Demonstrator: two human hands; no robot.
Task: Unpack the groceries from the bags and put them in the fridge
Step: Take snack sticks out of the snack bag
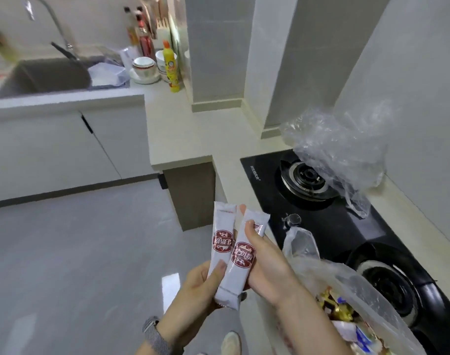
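**A:** What have you got there?

**B:** You're holding two long white sachets with red emblems, up over the floor just beside the counter edge. The left sachet [221, 239] stands nearly upright; the right sachet [240, 257] leans across in front of it, its lower end overlapping the other's.

**A:** And your hands?

**B:** Your left hand [200, 283] grasps the lower part of the left sachet, thumb pressed on its front. Your right hand [264, 262] is wrapped around the right sachet from the side, thumb on its upper front and a fingertip showing behind, between the two tops. There's a grey watch strap [154, 334] on your left wrist.

**A:** Where's the bag?

**B:** The grocery bag [359, 298], clear plastic, sits just beside your right forearm, against the front of the black gas hob [346, 234]. Inside you can see small wrapped items, gold and blue-and-white; what they are, you can't tell. A second crumpled clear bag [339, 147] lies over the far burner [305, 178], against the wall.

**A:** Further out?

**B:** The pale countertop [193, 129] runs back to a corner, where a yellow bottle [171, 67] stands near stacked bowls [144, 66]. Left of those is the sink [47, 75] with its tap [57, 24].
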